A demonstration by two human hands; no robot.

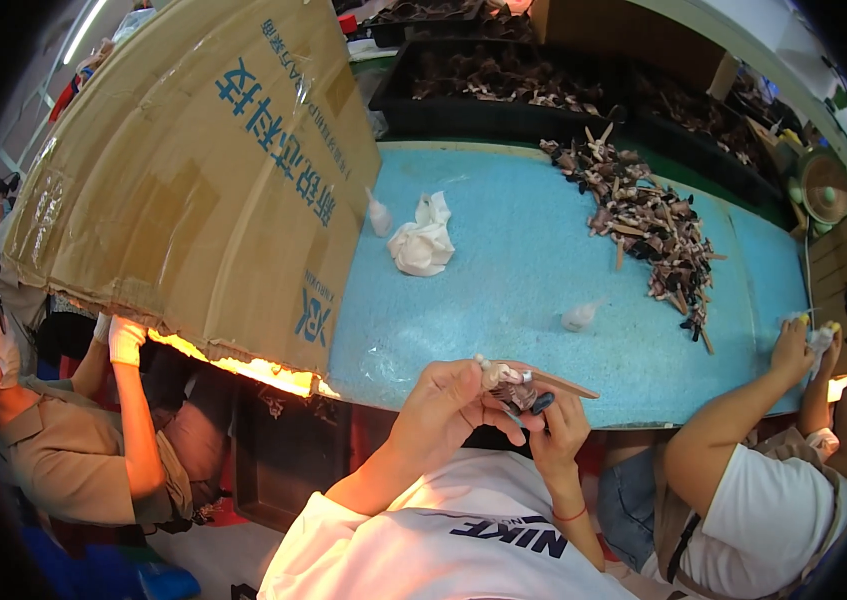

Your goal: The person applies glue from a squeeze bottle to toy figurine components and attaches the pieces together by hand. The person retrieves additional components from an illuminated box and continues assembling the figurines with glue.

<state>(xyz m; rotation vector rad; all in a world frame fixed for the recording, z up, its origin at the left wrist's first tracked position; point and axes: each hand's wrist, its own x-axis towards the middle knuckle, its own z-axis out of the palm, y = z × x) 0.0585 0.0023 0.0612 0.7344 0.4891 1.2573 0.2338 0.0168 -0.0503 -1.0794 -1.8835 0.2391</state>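
Observation:
Close in front of my chest, both hands hold a small painted figurine (506,383) in pale, brown and black, with a long flat brown piece (565,386) sticking out to the right. Its upper end is pinched by my left hand (435,412), thumb on top and fingers beneath. My right hand (560,436) is closed at the lower right side, near the dark foot-like part and the flat piece. Fingers hide some of the figurine. Just beyond my hands, a small translucent bottle (578,317) lies on the light blue tabletop (473,310).
A long heap of similar figurines (648,225) covers the table's right half. Crumpled tissue (423,240) and another small bottle (379,216) sit left. Cardboard (193,180) walls the left side; black trays (493,115) line the back. Co-workers (73,430) flank me; a fan (825,187) stands far right.

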